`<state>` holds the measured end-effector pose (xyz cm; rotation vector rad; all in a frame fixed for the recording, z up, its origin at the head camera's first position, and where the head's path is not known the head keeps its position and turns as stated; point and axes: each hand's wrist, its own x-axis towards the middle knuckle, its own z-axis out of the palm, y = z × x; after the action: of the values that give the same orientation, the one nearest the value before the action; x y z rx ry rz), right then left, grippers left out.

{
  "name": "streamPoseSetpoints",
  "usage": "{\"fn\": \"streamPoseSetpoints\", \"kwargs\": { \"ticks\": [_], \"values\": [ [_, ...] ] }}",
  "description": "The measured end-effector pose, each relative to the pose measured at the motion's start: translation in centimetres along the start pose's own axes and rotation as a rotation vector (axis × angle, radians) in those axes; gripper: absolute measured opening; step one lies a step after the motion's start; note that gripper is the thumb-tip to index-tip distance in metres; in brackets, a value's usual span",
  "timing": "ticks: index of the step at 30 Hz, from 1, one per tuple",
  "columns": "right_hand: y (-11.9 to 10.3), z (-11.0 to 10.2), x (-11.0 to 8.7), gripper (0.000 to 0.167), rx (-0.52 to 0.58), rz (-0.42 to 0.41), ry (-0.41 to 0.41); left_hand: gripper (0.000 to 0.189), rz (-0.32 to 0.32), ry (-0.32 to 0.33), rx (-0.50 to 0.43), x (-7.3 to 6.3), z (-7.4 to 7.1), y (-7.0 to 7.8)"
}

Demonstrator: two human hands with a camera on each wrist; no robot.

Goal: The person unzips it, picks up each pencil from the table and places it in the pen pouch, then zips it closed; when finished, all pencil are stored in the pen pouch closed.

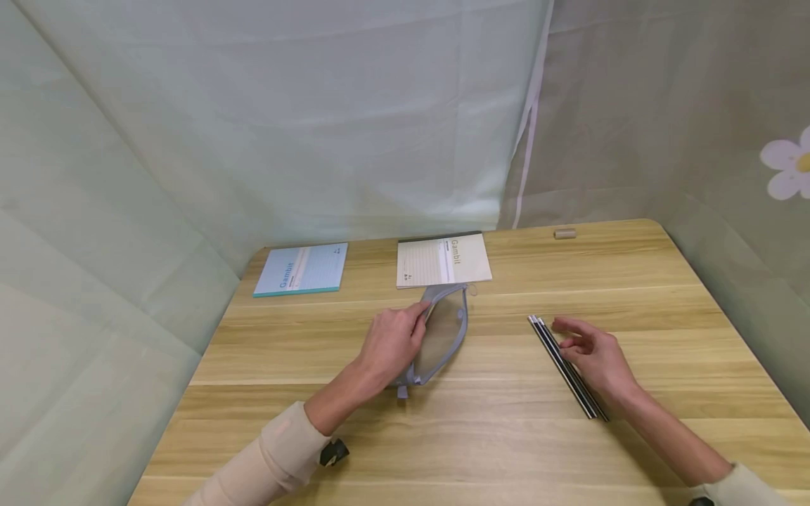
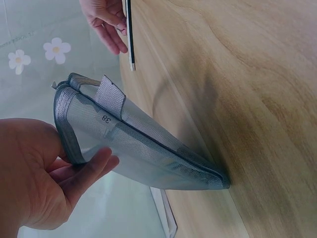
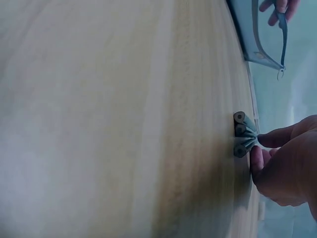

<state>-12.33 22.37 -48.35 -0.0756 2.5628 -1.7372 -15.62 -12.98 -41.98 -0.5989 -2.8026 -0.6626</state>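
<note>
My left hand grips one side of a grey-blue mesh zip pouch, thumb on one face and fingers on the other. The pouch's mouth gapes, and a fabric tab shows in the left wrist view. Several dark striped pencils lie side by side on the table, right of the pouch. Just over their right side is my right hand, thumb and forefinger apart, fingertips at the pencils. In the right wrist view the pencil ends face the camera; whether the fingertips touch them I cannot tell.
A light blue notebook lies at the back left of the wooden table. Behind the pouch is a cream notebook. A small brown cylinder lies near the back edge. Cloth curtains hang around the table.
</note>
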Motion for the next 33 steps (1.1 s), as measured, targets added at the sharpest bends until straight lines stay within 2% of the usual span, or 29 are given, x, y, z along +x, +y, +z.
{"fn": "streamPoseSetpoints", "kwargs": {
  "ticks": [10,19,23,28,33],
  "values": [
    [0.48,0.1,0.34,0.048,-0.098,-0.089,0.058,0.029,0.008,0.002,0.0,0.0,0.04,-0.05],
    [0.69,0.24,0.49,0.04,-0.219,-0.14,0.102,0.03,0.002,-0.003,0.0,-0.01,0.02,-0.05],
    [0.77,0.25,0.54,0.037,-0.24,-0.157,0.114,0.03,-0.001,-0.005,0.001,0.02,0.06,-0.06],
    [0.7,0.24,0.6,0.037,-0.213,-0.129,0.109,0.029,0.007,0.001,0.012,0.04,0.08,-0.05],
    [0.35,-0.01,0.59,0.039,-0.125,-0.026,0.065,0.029,0.007,0.005,0.016,0.05,0.06,-0.02]
  ]
}}
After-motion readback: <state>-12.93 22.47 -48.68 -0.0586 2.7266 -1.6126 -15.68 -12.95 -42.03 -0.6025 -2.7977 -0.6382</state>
